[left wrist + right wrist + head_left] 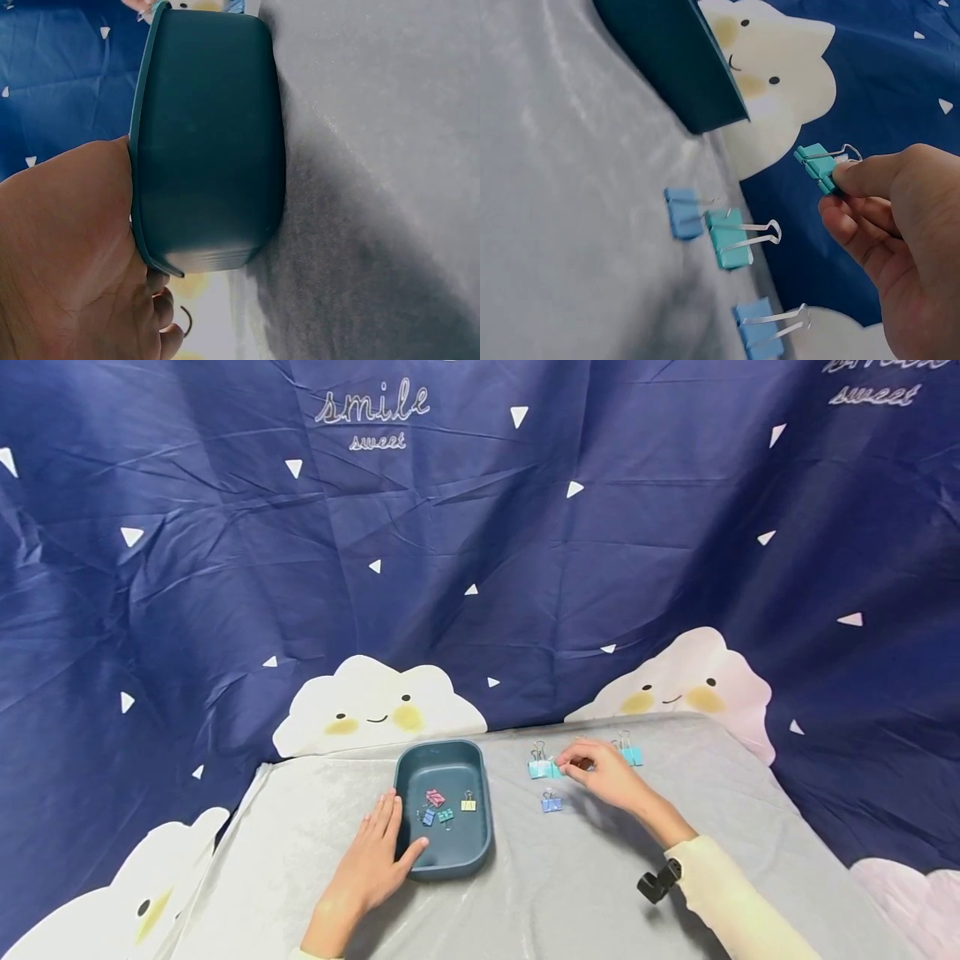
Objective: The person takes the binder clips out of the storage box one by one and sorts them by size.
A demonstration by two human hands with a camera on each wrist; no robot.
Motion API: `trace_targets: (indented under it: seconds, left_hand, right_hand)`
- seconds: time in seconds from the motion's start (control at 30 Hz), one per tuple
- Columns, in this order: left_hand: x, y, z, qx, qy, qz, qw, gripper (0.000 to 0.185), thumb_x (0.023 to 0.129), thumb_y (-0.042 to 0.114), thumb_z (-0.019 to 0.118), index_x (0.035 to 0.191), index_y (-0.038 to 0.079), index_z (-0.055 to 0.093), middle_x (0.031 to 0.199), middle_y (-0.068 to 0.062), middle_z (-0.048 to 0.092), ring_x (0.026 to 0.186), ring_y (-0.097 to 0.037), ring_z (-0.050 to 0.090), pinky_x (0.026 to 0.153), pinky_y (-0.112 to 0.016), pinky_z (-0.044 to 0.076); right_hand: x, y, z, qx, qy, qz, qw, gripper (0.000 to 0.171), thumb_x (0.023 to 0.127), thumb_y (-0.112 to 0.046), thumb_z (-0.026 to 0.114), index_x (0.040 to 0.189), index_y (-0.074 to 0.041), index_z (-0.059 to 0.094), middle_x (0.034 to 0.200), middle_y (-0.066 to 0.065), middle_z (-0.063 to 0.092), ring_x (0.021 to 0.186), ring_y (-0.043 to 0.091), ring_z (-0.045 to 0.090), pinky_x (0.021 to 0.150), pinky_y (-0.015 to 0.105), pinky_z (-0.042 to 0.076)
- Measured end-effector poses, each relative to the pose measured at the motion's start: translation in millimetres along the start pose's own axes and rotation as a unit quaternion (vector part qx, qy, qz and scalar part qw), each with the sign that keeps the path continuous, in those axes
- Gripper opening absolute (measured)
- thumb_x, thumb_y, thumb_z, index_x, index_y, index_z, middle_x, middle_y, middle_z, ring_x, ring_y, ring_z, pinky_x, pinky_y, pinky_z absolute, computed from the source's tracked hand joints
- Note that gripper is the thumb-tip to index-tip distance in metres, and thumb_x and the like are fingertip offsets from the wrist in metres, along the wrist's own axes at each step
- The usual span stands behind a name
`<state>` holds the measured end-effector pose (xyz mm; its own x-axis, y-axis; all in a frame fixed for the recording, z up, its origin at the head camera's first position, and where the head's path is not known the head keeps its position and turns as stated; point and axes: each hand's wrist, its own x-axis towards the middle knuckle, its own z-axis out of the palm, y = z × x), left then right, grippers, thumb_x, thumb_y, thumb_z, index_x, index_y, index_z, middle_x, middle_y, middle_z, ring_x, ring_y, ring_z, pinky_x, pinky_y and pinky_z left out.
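Note:
In the head view my left hand (369, 860) rests on the left rim of a dark teal tray (442, 868), fingers straight and thumb over the edge. Its palm lies against the rim in the left wrist view. My right hand (609, 777) pinches a teal binder clip (817, 165) between thumb and fingers, above the cloth. Below that hand, a blue clip (682, 214), a teal clip (729, 238) and another blue clip (759, 328) stand on the cloth. Inside the tray lie a pink clip (435, 797), a yellow clip (468, 803) and several others.
A grey cloth (547, 893) covers the table. Behind it hangs a navy curtain (480, 527) with white triangles and printed clouds. One more light-blue clip (632, 755) stands beyond my right hand, by the back edge. A black device (660, 882) is strapped at my right wrist.

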<state>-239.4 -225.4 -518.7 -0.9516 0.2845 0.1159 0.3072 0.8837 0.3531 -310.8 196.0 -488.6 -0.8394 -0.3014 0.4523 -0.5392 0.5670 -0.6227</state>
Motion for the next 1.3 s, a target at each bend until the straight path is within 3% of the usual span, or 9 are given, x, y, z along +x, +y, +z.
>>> trace_targets:
  seconds: [0.37,0.63,0.97,1.3]
  left_hand:
    - [-0.1,-2.2,1.0,0.000,0.003,0.000,1.0000,0.093,0.107,0.063,0.049,0.167,-0.004,0.027,0.177,-0.020,0.020,0.165,-0.039,0.019,0.132,-0.060,0.024]
    - [0.0,-0.9,1.2,-0.001,0.003,0.001,1.0000,0.091,0.107,0.061,0.051,0.166,-0.004,0.027,0.177,-0.020,0.020,0.165,-0.039,0.019,0.132,-0.060,0.024]
    - [-1.5,-0.4,0.0,-0.004,-0.001,0.000,1.0000,0.092,0.107,0.062,0.051,0.166,-0.004,0.027,0.177,-0.021,0.020,0.166,-0.039,0.018,0.133,-0.060,0.023]
    - [-1.8,1.5,-1.9,-0.006,0.002,0.000,1.0000,0.091,0.107,0.060,0.052,0.166,-0.005,0.027,0.177,-0.021,0.020,0.166,-0.039,0.017,0.132,-0.060,0.024]
  right_hand:
    - [-33.8,28.9,-9.5,0.002,0.009,0.054,0.998,0.011,0.094,0.003,0.075,0.099,-0.005,0.081,0.096,0.007,0.078,0.078,0.001,0.064,0.069,0.020,0.056]
    - [-52.2,50.5,-11.3,-0.019,0.001,0.093,0.995,0.011,0.092,0.002,0.078,0.095,-0.008,0.081,0.095,0.006,0.079,0.076,-0.001,0.061,0.067,0.020,0.054]
    - [-58.9,66.2,-7.7,-0.058,-0.006,0.120,0.991,0.007,0.091,-0.003,0.081,0.093,-0.009,0.081,0.093,0.002,0.079,0.078,0.002,0.064,0.070,0.022,0.055]
    - [-56.1,70.4,-3.2,-0.068,-0.006,0.111,0.991,0.012,0.092,-0.001,0.080,0.092,-0.013,0.079,0.093,0.001,0.077,0.078,0.003,0.061,0.070,0.023,0.054]
